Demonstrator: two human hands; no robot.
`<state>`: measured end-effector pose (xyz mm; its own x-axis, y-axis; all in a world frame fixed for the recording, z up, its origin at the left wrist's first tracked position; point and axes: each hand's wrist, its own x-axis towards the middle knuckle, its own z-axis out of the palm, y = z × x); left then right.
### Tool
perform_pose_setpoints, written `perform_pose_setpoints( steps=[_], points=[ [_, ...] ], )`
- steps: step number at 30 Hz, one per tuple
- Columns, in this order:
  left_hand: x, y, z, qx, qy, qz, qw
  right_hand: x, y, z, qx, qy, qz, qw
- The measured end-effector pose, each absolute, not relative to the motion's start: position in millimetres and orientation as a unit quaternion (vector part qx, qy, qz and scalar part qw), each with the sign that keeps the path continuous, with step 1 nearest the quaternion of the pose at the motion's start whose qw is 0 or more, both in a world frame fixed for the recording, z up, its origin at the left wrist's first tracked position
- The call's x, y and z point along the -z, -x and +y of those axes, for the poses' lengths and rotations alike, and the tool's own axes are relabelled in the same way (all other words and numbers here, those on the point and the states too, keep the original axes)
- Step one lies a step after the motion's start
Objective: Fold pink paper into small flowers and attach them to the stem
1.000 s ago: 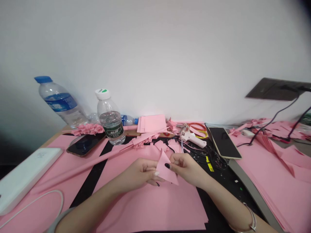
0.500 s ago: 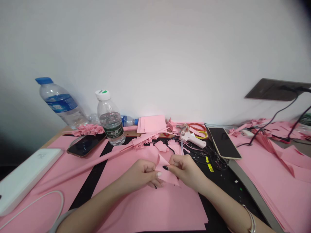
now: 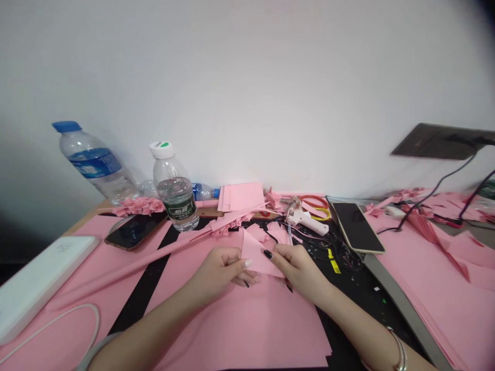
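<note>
now tipped flatter, the folded pink paper piece (image 3: 257, 257) sits pinched — left hand (image 3: 220, 270) and right hand (image 3: 297, 269) both gripping it narrowly, over a pink sheet (image 3: 240, 330).

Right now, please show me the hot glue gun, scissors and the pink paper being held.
hot glue gun (image 3: 305, 220), head view, on its white body.
scissors (image 3: 313, 197), head view, on the red handle.
pink paper (image 3: 256, 256), head view, on its middle.

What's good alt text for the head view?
A person's left hand and right hand hold a triangular piece of pink paper above a large pink sheet. Around them on the desk lie pink paper scraps, a white hot glue gun, a smartphone and a water bottle.
</note>
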<state>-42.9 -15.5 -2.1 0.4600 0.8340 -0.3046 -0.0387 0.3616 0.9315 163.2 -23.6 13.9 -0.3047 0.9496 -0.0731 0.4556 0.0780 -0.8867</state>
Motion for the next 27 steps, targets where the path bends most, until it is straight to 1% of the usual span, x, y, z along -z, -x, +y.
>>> perform_pose_setpoints(
  steps=[5,10,14,21,27],
  points=[
    [4.8,46.7,-10.5,-0.329,-0.473,0.418,0.702,-18.5,-164.5,-22.5,-0.469,0.492,-0.679,0.276],
    [3.8,48.3,-9.5,-0.341,-0.474,0.422,0.694,-19.3,-165.5,-23.5,-0.569,0.452,-0.635,0.261],
    [1.8,49.2,-9.9,-0.34,-0.476,0.42,0.694,-19.6,-166.0,-24.3,-0.603,0.438,-0.616,0.254],
    [1.1,50.5,-9.6,-0.314,-0.472,0.413,0.713,-21.2,-165.1,-24.3,-0.582,0.455,-0.62,0.265],
    [4.7,51.8,-9.4,-0.3,-0.476,0.403,0.722,-19.7,-163.5,-24.8,-0.5,0.488,-0.666,0.259]
  ],
)
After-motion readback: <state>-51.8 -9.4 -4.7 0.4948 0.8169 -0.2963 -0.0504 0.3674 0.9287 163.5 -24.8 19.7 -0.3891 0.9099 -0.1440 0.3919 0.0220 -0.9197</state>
